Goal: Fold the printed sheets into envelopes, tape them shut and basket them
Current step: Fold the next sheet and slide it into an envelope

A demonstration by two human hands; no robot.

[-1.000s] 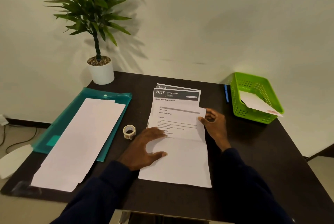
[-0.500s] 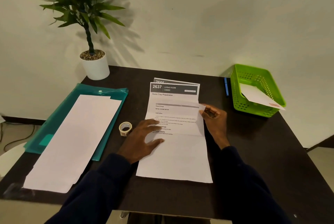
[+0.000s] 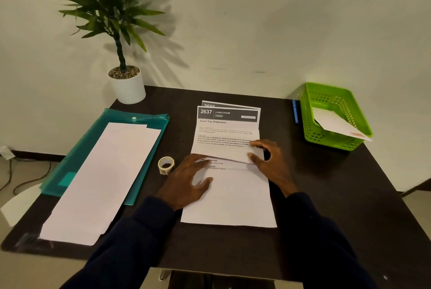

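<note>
Printed sheet (image 3: 228,197) is mid-fold: left hand (image 3: 186,181) flat on it, right hand (image 3: 270,160) pinching its folded edge. One envelope (image 3: 333,123) lies in the basket (image 3: 331,140) beyond the right hand; taping remains.

The person wears a long-sleeved top in very dark navy, close to black in the dim light. The left sleeve (image 3: 130,244) and the right sleeve (image 3: 326,246) are of the same plain, matte cloth, which looks soft and lies in loose, shallow folds along the forearms. Each sleeve ends at the wrist in a simple cuff; its stitching is too dark to make out. Beyond the cuffs the left hand (image 3: 186,182) and the right hand (image 3: 271,161) are bare.
</note>
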